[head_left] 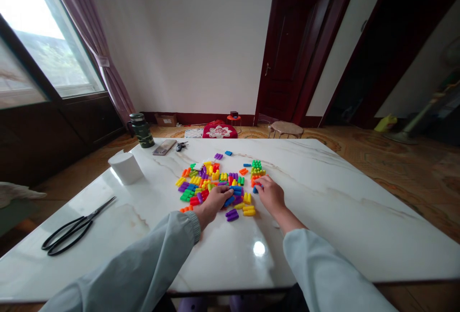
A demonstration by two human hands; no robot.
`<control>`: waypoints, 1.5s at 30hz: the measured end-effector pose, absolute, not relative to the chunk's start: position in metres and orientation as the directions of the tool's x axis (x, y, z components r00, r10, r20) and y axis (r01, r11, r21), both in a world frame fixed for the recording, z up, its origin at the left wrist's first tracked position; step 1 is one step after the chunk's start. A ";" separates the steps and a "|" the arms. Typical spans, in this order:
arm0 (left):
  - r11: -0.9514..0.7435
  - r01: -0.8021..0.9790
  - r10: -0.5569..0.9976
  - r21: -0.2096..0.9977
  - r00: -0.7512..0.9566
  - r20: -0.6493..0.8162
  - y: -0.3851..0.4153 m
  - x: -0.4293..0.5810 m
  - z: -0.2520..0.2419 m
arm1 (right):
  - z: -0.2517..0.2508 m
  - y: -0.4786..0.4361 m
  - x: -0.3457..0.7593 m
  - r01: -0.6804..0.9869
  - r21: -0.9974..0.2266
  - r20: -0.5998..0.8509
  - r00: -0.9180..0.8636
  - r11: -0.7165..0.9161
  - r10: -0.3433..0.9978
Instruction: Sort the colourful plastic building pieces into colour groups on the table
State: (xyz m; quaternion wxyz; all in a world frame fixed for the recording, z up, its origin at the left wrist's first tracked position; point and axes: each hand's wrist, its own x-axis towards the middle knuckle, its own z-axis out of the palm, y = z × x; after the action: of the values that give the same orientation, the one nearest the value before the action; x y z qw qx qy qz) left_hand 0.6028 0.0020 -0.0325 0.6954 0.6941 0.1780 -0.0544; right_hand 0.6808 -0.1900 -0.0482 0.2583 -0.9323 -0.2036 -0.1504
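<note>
Colourful plastic toy blocks (196, 180) lie in a loose pile on the white marble-patterned table (341, 197). My left hand (213, 202) is at the near side of the pile, fingers closed round a blue block (228, 201). Just beyond it lies another blue block (236, 189). My right hand (272, 197) pinches a blue block (256, 189) at the near end of a group of blocks in colour rows: green (256, 164), olive-yellow (258, 171) and orange. Its fingers partly cover the orange and blue ones. Near my left hand is a purple block (232, 214).
Black-handled scissors (77, 229) lie at the left. Behind them stand a white paper roll (125, 167) and a camouflage flask (141, 131). A phone (164, 147) and keys (181, 146) rest near the far edge. Beyond the table is a round stool (286, 128).
</note>
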 end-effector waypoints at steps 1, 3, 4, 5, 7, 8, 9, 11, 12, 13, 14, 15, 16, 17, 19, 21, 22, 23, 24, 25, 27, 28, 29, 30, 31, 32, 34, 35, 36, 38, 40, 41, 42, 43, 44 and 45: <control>0.029 0.319 0.171 0.947 0.932 -0.319 0.002 0.603 -0.033 | -0.043 -0.187 0.676 0.482 -0.449 0.404 0.861 -0.753 0.310; -0.006 0.291 0.166 0.957 0.944 -0.286 0.001 0.603 -0.034 | -0.034 -0.179 0.668 0.542 -0.500 0.413 0.835 -0.675 0.365; -0.043 0.268 0.159 0.962 0.953 -0.258 0.001 0.602 -0.034 | -0.031 -0.175 0.664 0.571 -0.514 0.402 0.819 -0.639 0.408; -0.090 0.240 0.148 0.967 0.963 -0.225 0.001 0.602 -0.035 | -0.029 -0.171 0.660 0.594 -0.521 0.383 0.804 -0.613 0.454; -0.192 0.178 0.119 0.965 0.980 -0.157 0.002 0.602 -0.035 | -0.028 -0.163 0.654 0.619 -0.518 0.332 0.782 -0.591 0.527; -0.232 0.155 0.106 0.960 0.985 -0.133 0.002 0.602 -0.035 | -0.027 -0.160 0.651 0.621 -0.514 0.313 0.778 -0.591 0.545; -0.262 0.135 0.096 0.956 0.989 -0.114 0.002 0.602 -0.035 | -0.027 -0.158 0.649 0.620 -0.515 0.298 0.777 -0.592 0.554; -0.289 0.117 0.090 0.950 0.991 -0.094 0.002 0.601 -0.034 | -0.027 -0.155 0.647 0.605 -0.537 0.292 0.787 -0.588 0.543; -0.280 0.119 0.094 0.953 0.991 -0.097 0.001 0.601 -0.034 | -0.027 -0.155 0.647 0.592 -0.557 0.296 0.797 -0.583 0.527; -0.257 0.125 0.100 0.958 0.990 -0.102 0.000 0.601 -0.034 | -0.027 -0.158 0.649 0.575 -0.583 0.301 0.809 -0.574 0.504; -0.223 0.134 0.111 0.966 0.988 -0.111 0.000 0.601 -0.033 | -0.027 -0.162 0.652 0.551 -0.615 0.308 0.826 -0.564 0.472; -0.181 0.146 0.125 0.973 0.984 -0.125 -0.001 0.601 -0.032 | -0.028 -0.168 0.657 0.518 -0.650 0.316 0.849 -0.555 0.423; -0.124 0.169 0.144 0.978 0.978 -0.151 -0.001 0.601 -0.031 | -0.030 -0.176 0.662 0.477 -0.683 0.321 0.876 -0.553 0.359; -0.059 0.196 0.162 0.979 0.969 -0.184 0.000 0.601 -0.030 | -0.033 -0.186 0.668 0.426 -0.711 0.319 0.904 -0.559 0.284; 0.065 0.247 0.186 0.967 0.949 -0.254 0.002 0.602 -0.028 | -0.043 -0.209 0.682 0.305 -0.728 0.289 0.949 -0.614 0.128; 0.153 0.275 0.196 0.949 0.933 -0.302 0.004 0.603 -0.025 | -0.055 -0.230 0.693 0.178 -0.700 0.226 0.974 -0.691 0.022; 0.177 0.280 0.198 0.943 0.929 -0.313 0.005 0.603 -0.024 | -0.062 -0.239 0.697 0.135 -0.680 0.198 0.980 -0.721 -0.003; 0.194 0.285 0.197 0.939 0.926 -0.322 0.006 0.604 -0.023 | -0.068 -0.245 0.700 0.106 -0.658 0.176 0.984 -0.745 -0.015; 0.214 0.293 0.194 0.932 0.922 -0.334 0.006 0.604 -0.021 | -0.074 -0.249 0.703 0.093 -0.637 0.165 0.986 -0.766 -0.017; 0.232 0.301 0.189 0.925 0.919 -0.346 0.006 0.604 -0.020 | -0.078 -0.251 0.704 0.091 -0.617 0.162 0.987 -0.782 -0.013; 0.275 0.309 0.164 0.910 0.918 -0.362 0.004 0.603 -0.018 | -0.084 -0.250 0.706 0.105 -0.583 0.177 0.984 -0.806 0.000; 0.300 0.309 0.146 0.902 0.920 -0.364 0.003 0.602 -0.018 | -0.086 -0.249 0.707 0.111 -0.568 0.188 0.982 -0.815 0.003; 0.326 0.306 0.127 0.894 0.923 -0.363 0.002 0.601 -0.017 | -0.088 -0.248 0.708 0.114 -0.556 0.196 0.981 -0.823 0.003; 0.348 0.303 0.110 0.887 0.926 -0.360 0.001 0.600 -0.016 | -0.089 -0.246 0.709 0.116 -0.548 0.202 0.979 -0.829 0.003; 0.365 0.301 0.099 0.881 0.928 -0.358 0.000 0.599 -0.016 | -0.090 -0.245 0.710 0.116 -0.543 0.204 0.979 -0.832 0.003; 0.371 0.302 0.093 0.878 0.929 -0.358 -0.001 0.599 -0.016 | -0.090 -0.244 0.710 0.115 -0.541 0.204 0.979 -0.833 0.003; 0.358 0.302 0.096 0.883 0.929 -0.357 -0.002 0.598 -0.017 | -0.091 -0.243 0.711 0.123 -0.549 0.204 0.979 -0.827 0.010; 0.349 0.301 0.096 0.887 0.931 -0.353 -0.002 0.599 -0.018 | -0.092 -0.243 0.711 0.128 -0.556 0.204 0.979 -0.821 0.014; 0.340 0.298 0.092 0.892 0.933 -0.347 -0.001 0.599 -0.019 | -0.092 -0.244 0.711 0.132 -0.564 0.204 0.979 -0.815 0.017; 0.327 0.288 0.083 0.900 0.940 -0.330 0.000 0.600 -0.022 | -0.092 -0.245 0.711 0.138 -0.574 0.204 0.979 -0.807 0.022; 0.319 0.277 0.077 0.906 0.945 -0.317 0.000 0.601 -0.024 | -0.090 -0.246 0.710 0.126 -0.570 0.205 0.979 -0.812 0.008; 0.316 0.273 0.078 0.909 0.947 -0.312 0.000 0.601 -0.025 | -0.088 -0.246 0.709 0.111 -0.565 0.209 0.978 -0.818 -0.011; 0.312 0.268 0.081 0.911 0.948 -0.307 0.001 0.601 -0.025 | -0.085 -0.246 0.708 0.094 -0.558 0.222 0.974 -0.824 -0.039; 0.309 0.263 0.084 0.914 0.950 -0.302 0.000 0.601 -0.025 | -0.082 -0.244 0.706 0.080 -0.557 0.242 0.968 -0.827 -0.070; 0.308 0.260 0.086 0.915 0.950 -0.299 0.000 0.600 -0.025 | -0.077 -0.241 0.704 0.078 -0.567 0.266 0.959 -0.820 -0.092; 0.308 0.259 0.089 0.915 0.950 -0.299 0.000 0.600 -0.025 | -0.072 -0.236 0.701 0.098 -0.594 0.287 0.953 -0.799 -0.096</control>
State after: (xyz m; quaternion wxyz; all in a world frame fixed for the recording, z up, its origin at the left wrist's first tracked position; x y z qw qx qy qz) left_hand 0.6004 -0.0002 -0.0246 0.7948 0.5859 0.1487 -0.0536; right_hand 0.7009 -0.2362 -0.0718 0.3172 -0.9359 -0.0006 -0.1534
